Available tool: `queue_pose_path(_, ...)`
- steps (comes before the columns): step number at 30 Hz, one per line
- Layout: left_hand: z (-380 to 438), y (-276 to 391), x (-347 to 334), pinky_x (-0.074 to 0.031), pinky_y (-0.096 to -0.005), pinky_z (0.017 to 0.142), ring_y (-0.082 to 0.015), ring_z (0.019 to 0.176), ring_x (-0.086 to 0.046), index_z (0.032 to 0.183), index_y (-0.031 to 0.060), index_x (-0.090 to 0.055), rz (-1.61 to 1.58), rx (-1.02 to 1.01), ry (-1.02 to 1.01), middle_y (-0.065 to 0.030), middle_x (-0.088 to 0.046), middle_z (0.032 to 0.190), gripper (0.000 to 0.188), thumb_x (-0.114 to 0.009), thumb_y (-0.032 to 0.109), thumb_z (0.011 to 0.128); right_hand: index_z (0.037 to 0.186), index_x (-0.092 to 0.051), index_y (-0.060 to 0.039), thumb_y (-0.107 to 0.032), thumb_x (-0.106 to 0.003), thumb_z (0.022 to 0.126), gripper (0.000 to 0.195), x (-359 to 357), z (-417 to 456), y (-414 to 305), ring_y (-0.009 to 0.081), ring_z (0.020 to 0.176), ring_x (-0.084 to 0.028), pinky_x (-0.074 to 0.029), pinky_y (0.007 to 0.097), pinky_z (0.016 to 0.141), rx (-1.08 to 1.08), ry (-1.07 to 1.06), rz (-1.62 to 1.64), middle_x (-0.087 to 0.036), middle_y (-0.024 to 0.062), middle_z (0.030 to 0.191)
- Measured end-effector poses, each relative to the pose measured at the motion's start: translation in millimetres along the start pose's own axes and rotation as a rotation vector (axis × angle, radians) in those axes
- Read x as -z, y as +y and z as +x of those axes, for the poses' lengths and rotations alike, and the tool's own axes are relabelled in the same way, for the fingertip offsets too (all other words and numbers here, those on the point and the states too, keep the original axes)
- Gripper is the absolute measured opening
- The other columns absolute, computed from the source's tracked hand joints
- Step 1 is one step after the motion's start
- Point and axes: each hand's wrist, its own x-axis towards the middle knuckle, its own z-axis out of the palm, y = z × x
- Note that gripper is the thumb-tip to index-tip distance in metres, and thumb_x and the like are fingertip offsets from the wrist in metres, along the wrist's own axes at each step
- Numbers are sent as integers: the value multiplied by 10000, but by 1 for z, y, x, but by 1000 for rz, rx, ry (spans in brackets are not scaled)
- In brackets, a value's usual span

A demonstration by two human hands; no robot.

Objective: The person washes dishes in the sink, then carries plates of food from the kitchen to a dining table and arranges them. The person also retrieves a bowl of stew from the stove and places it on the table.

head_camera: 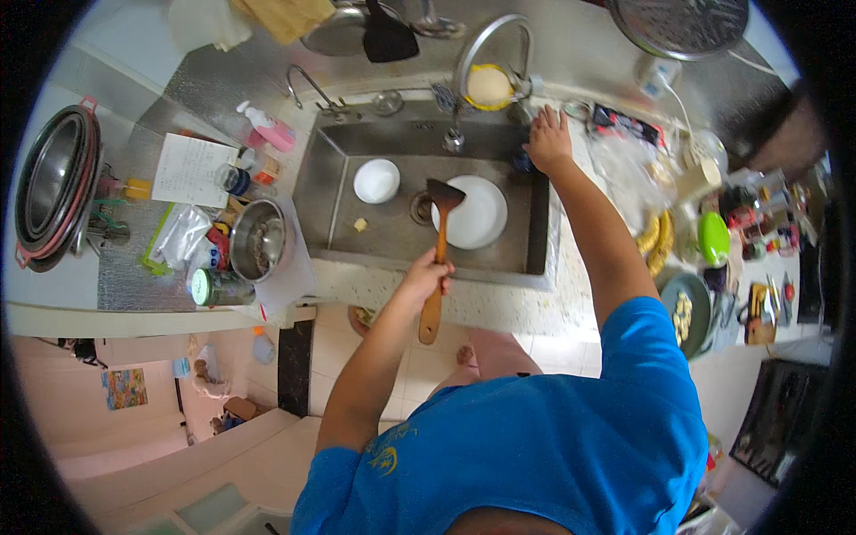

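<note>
My left hand [418, 281] grips the handle of a wooden spatula [443, 231], its dark blade hanging over the sink. Below the blade, a white plate or shallow bowl [483, 214] lies in the stainless steel sink [381, 234], partly covered by it. A smaller white bowl [376, 180] sits to the left, with a small yellowish piece [360, 225] on the sink floor near it. My right hand [550, 140] is spread at the sink's right rim, holding nothing; whether it touches something there cannot be told. The curved faucet [491, 33] arches over the back of the sink.
On the left counter are a steel bowl [257, 241], a glass jar [221, 287], a pink spray bottle [266, 127] and a handwritten sheet [190, 170]. Bananas [662, 244], plastic bags [625, 164] and a frying pan [699, 321] with food pieces stand at right.
</note>
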Motion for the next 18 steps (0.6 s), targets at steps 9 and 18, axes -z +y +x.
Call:
queue_pose_path(9,44,44,-3,-425,-272,502,-122,575,-480,1312,87,-358,-115,91,-125,-74,-545,931,438,-443,12,889,1025,-512,-6,-484,-595,776,546,-65,75,3,240,897,-574,-382,351,814,18,80,118,-632,110,915)
queue_pose_path(18,79,61,14,-401,-254,508,-93,586,-439,1289,82,-394,-213,200,-201,-39,-538,904,411,-458,28,887,1227,-428,30,-482,-579,796,686,-63,70,-17,241,936,-555,-361,356,850,-199,49,139,-625,108,949)
